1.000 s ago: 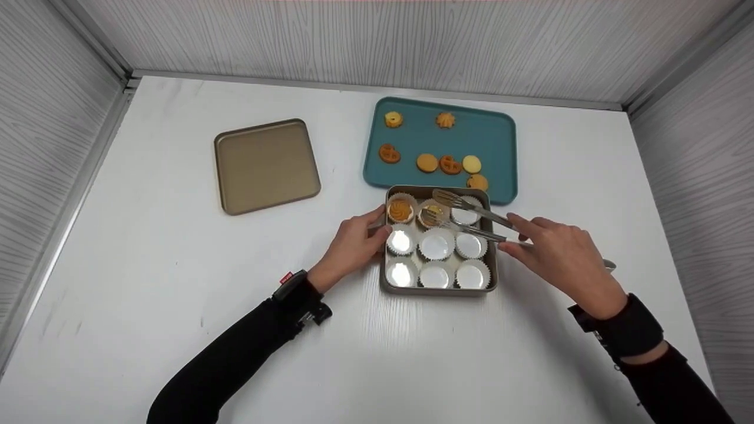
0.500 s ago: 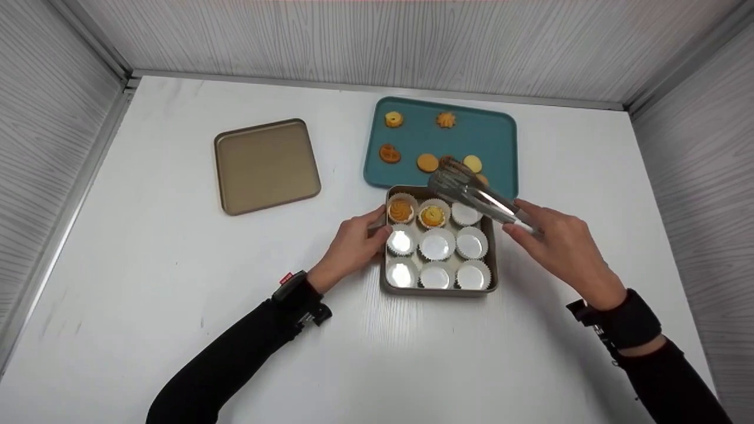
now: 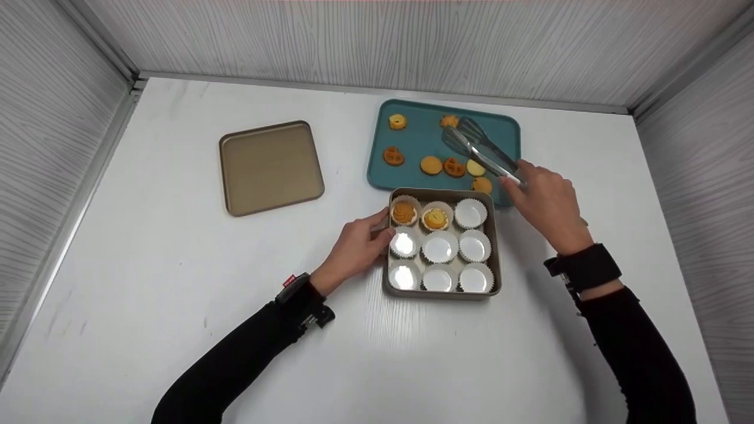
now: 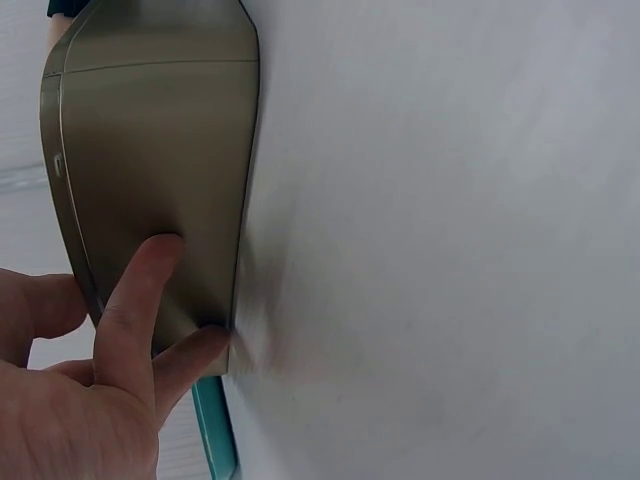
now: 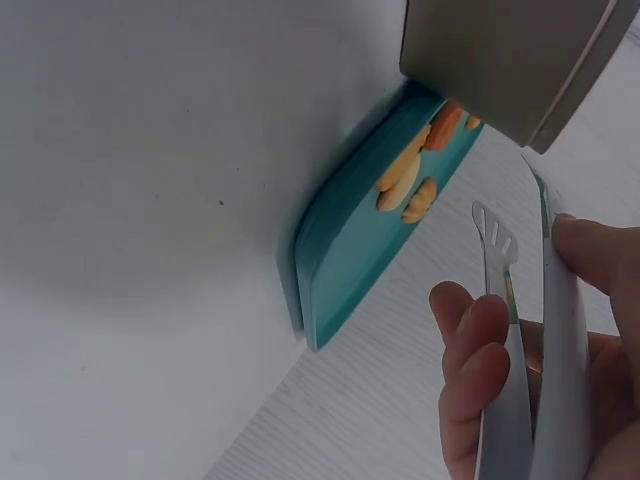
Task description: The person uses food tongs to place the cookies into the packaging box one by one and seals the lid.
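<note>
My left hand (image 3: 358, 246) holds the left side of a square bronze tin (image 3: 496, 259). In the left wrist view its thumb is at the rim and other fingers press the side wall (image 4: 150, 150). Inside stand rows of white paper cups (image 3: 439, 246); one bears a brown swirl cookie (image 3: 404, 213), the neighbouring one a yellow-topped cookie (image 3: 435, 219). My right hand (image 3: 546, 203) grips slotted metal tongs (image 3: 480, 154) over the teal tray (image 3: 386, 176). The tong heads are spread apart with nothing between them, beside a flower-shaped cookie (image 3: 449, 121).
Also on the teal tray lie pretzel-shaped cookies (image 3: 393, 156), a round brown cookie (image 3: 430, 165), a pale yellow one (image 3: 475, 168), a yellow-centred one (image 3: 397, 122) and a tan one (image 3: 481, 185) near the tin. A shallow bronze lid or tray (image 3: 271, 168) rests at left.
The tongs left the yellow-topped cookie in its cup and rose away. My right hand carried them up and back over the teal tray. My left hand stays on the tin.
</note>
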Available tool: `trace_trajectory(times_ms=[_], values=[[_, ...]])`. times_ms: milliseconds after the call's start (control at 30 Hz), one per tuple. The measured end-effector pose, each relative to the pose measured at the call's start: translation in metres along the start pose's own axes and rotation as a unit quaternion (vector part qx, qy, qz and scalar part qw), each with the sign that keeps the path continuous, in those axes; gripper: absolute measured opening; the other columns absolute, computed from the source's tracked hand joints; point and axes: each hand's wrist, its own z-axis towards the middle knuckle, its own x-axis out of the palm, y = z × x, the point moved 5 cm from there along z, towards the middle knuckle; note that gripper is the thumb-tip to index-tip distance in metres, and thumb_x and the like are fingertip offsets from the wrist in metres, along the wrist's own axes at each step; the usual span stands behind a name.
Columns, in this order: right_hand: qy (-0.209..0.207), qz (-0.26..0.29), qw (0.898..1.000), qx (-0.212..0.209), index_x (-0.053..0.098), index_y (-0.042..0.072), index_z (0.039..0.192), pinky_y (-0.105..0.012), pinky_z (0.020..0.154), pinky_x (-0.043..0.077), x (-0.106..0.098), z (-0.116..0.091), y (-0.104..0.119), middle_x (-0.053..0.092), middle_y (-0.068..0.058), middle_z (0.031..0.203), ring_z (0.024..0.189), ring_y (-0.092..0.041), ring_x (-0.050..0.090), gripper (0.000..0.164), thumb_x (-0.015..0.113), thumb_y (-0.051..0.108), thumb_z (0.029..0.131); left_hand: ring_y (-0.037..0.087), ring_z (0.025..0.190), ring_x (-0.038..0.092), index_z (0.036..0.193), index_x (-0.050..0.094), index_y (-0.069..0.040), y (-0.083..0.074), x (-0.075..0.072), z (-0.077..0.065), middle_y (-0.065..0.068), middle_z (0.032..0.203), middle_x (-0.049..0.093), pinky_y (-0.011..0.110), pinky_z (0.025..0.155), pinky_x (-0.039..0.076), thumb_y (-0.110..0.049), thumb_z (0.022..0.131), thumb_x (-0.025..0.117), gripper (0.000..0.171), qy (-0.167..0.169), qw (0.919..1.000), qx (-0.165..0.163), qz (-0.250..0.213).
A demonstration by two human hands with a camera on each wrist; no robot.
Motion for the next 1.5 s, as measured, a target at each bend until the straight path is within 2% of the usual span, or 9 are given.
trace_trajectory(times_ms=[167, 433, 500, 667, 767, 967, 1233, 1500], values=[[0.007, -0.031, 0.999, 0.014, 0.063, -0.016, 0.126, -0.062, 0.060, 0.053, 0.007, 0.019, -0.002, 0.069, -0.033, 0.090, 0.073, -0.047, 0.067, 0.053, 0.066, 0.032, 0.103, 0.027, 0.142, 0.048, 0.153, 0.045, 0.000, 0.001, 0.000, 0.000, 0.018, 0.152, 0.050, 0.040, 0.117, 0.039, -0.021, 0.105, 0.060, 0.055, -0.003, 1.0000, -0.002, -0.002], [0.037, -0.048, 0.997, 0.046, 0.062, -0.015, 0.129, -0.065, 0.066, 0.053, 0.016, 0.042, -0.005, 0.067, -0.037, 0.100, 0.082, -0.053, 0.067, 0.059, 0.062, 0.038, 0.104, 0.027, 0.140, 0.050, 0.153, 0.046, 0.001, 0.003, 0.001, 0.001, 0.018, 0.151, 0.051, 0.040, 0.117, 0.040, -0.021, 0.105, 0.061, 0.054, -0.003, 0.9999, -0.005, -0.012], [0.037, -0.052, 0.997, 0.047, 0.064, -0.015, 0.124, -0.064, 0.065, 0.053, 0.018, 0.045, -0.004, 0.067, -0.035, 0.095, 0.079, -0.052, 0.066, 0.056, 0.062, 0.038, 0.105, 0.027, 0.139, 0.050, 0.153, 0.046, 0.000, 0.003, 0.001, 0.001, 0.018, 0.151, 0.051, 0.040, 0.116, 0.040, -0.021, 0.105, 0.061, 0.055, -0.003, 0.9999, -0.008, -0.013], [0.026, -0.053, 0.997, 0.041, 0.065, -0.010, 0.094, -0.057, 0.055, 0.049, 0.022, 0.051, -0.002, 0.060, -0.024, 0.073, 0.064, -0.042, 0.060, 0.049, 0.062, 0.038, 0.105, 0.026, 0.134, 0.056, 0.152, 0.047, 0.000, 0.002, 0.001, 0.000, 0.018, 0.150, 0.052, 0.038, 0.114, 0.042, -0.020, 0.104, 0.062, 0.055, -0.002, 0.9995, -0.015, -0.027], [0.032, -0.048, 0.997, 0.049, 0.062, -0.006, 0.087, -0.054, 0.052, 0.047, 0.024, 0.054, -0.001, 0.056, -0.019, 0.070, 0.060, -0.038, 0.057, 0.048, 0.062, 0.038, 0.105, 0.026, 0.131, 0.059, 0.152, 0.047, 0.001, 0.002, 0.001, 0.000, 0.018, 0.150, 0.053, 0.037, 0.113, 0.043, -0.020, 0.104, 0.062, 0.055, -0.001, 0.9992, -0.016, -0.036], [0.047, -0.054, 0.996, 0.056, 0.062, -0.006, 0.090, -0.055, 0.053, 0.048, 0.029, 0.058, -0.001, 0.058, -0.021, 0.071, 0.061, -0.040, 0.058, 0.047, 0.062, 0.039, 0.105, 0.025, 0.131, 0.059, 0.152, 0.048, 0.000, 0.001, 0.001, -0.001, 0.018, 0.150, 0.052, 0.037, 0.114, 0.043, -0.020, 0.103, 0.063, 0.055, 0.000, 0.9992, -0.014, -0.038], [0.037, -0.084, 0.995, 0.039, 0.065, -0.009, 0.107, -0.059, 0.055, 0.052, 0.032, 0.055, -0.003, 0.063, -0.027, 0.077, 0.067, -0.047, 0.064, 0.046, 0.064, 0.036, 0.104, 0.027, 0.132, 0.058, 0.152, 0.048, 0.001, 0.000, 0.001, 0.000, 0.019, 0.150, 0.052, 0.038, 0.115, 0.041, -0.019, 0.103, 0.064, 0.055, -0.002, 0.9992, -0.014, -0.038], [0.030, -0.048, 0.998, 0.039, 0.063, -0.006, 0.099, -0.060, 0.057, 0.050, 0.033, 0.051, -0.011, 0.063, -0.026, 0.076, 0.067, -0.047, 0.064, 0.042, 0.064, 0.036, 0.104, 0.027, 0.133, 0.057, 0.152, 0.048, 0.001, 0.001, 0.001, 0.001, 0.018, 0.151, 0.052, 0.038, 0.115, 0.041, -0.020, 0.103, 0.064, 0.055, -0.001, 0.9992, -0.018, -0.036]])
